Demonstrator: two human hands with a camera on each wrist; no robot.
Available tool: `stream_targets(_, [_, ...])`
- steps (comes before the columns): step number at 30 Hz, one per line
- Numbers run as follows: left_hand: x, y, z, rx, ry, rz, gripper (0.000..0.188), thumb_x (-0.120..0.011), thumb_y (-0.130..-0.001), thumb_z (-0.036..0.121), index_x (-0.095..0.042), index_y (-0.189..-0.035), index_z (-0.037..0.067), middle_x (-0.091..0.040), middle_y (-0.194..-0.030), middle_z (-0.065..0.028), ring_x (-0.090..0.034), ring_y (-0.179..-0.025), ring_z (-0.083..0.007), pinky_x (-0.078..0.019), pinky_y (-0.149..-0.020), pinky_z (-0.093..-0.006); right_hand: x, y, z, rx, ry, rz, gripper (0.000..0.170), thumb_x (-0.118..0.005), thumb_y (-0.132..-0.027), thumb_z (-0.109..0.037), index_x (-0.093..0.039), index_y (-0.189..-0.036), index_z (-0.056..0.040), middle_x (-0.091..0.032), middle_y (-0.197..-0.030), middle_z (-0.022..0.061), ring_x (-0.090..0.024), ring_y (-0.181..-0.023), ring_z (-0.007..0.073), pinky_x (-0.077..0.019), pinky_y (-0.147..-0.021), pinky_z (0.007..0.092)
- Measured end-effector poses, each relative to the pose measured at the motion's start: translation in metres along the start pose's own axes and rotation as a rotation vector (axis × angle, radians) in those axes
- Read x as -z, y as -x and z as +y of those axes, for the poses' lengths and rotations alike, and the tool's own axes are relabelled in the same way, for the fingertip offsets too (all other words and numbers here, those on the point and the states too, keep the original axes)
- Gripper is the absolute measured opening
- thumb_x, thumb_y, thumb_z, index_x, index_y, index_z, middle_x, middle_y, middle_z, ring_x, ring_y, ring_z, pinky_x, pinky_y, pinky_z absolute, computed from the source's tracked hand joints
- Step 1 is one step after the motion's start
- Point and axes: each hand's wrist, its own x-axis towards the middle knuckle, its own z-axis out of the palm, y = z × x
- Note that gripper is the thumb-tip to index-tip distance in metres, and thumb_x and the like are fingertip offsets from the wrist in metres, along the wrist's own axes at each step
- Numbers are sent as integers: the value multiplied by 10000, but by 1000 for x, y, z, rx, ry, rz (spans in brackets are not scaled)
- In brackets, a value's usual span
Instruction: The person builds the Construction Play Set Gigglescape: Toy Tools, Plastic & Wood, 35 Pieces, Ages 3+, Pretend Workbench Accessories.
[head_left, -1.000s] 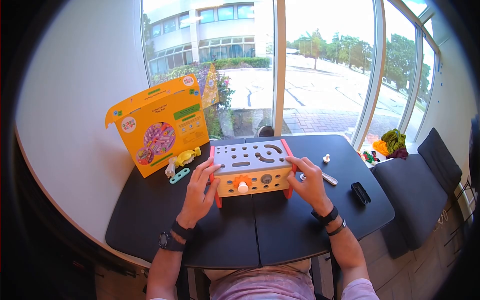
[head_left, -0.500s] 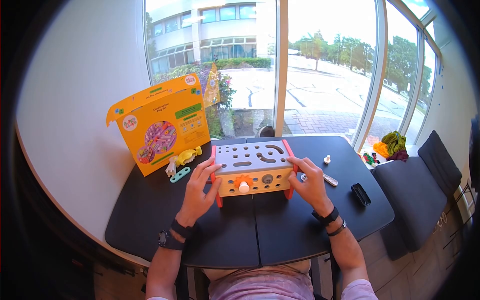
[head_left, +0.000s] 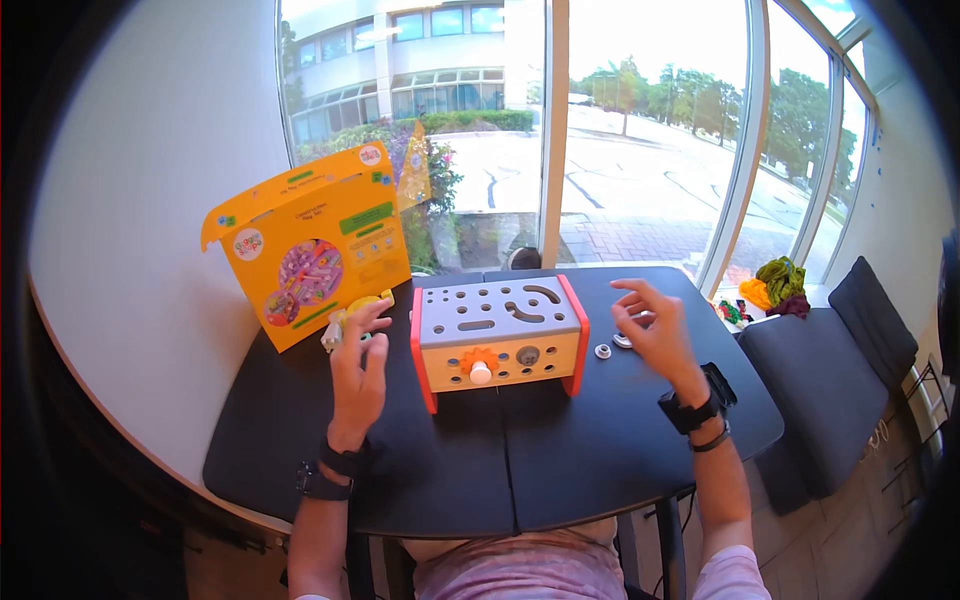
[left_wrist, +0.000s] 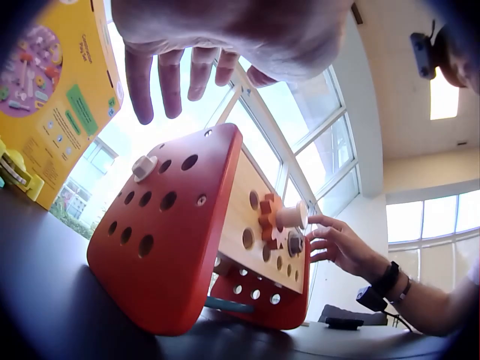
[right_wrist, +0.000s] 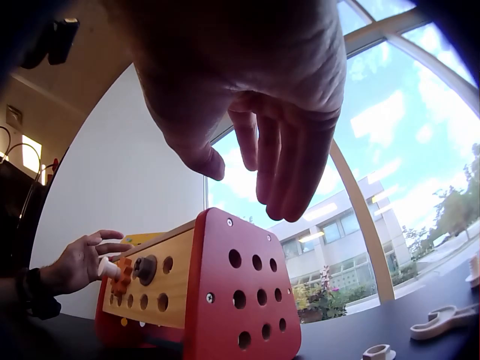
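A toy workbench (head_left: 500, 300) with a grey holed top, wooden front and red side panels stands on the black table. On its front sit an orange gear (head_left: 479, 358) with a white peg (head_left: 480, 374) through it, and a grey screw (head_left: 527, 355). A pale bolt head (left_wrist: 144, 168) sticks out of the left panel. My left hand (head_left: 358, 385) hovers left of the workbench, fingers loosely bent and holding nothing. To the right, my right hand (head_left: 660, 335) is raised clear of the panel, fingers relaxed and likewise holding nothing.
A yellow cardboard box (head_left: 310, 250) stands at the back left, with a yellow toy piece (head_left: 382, 298) before it. Right of the workbench lie a white nut (head_left: 603, 351), a toy wrench (right_wrist: 442, 321) and a black case (head_left: 718, 385). Windows rise behind the table.
Both hands have let go of the workbench's sides and moved outward, the left hand to the left and the right hand to the right. The workbench stays in place.
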Motion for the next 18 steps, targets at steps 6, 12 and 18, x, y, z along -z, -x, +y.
stream_targets(6, [19,-10,-15,54,106,124,138,-518,-1185,92,-638,-1161,28,-780,-1233,-135,-737,-1134,-175,-608,-924,-323,52,-13,46,-53,121,51,147,-740,-1050,-127,-803,-1103,-6,-804,-857,90,-815,-819,161,-638,-743,299])
stream_targets(12, [33,-19,-11,89,20,109,159,-550,-1202,152,-641,-1161,28,-775,-1147,-100,-744,-1046,-137,-611,-869,-283,68,-11,71,-75,148,33,183,-739,-1082,-172,-761,-1049,7,-795,-840,84,-811,-782,161,-618,-716,298])
stream_targets(18, [53,-26,-19,141,-34,85,162,-575,-1185,151,-648,-1109,28,-776,-1065,-67,-707,-925,-91,-591,-812,-261,65,-14,86,-133,118,17,187,-729,-1090,-179,-726,-1039,1,-778,-820,75,-782,-719,149,-587,-653,291])
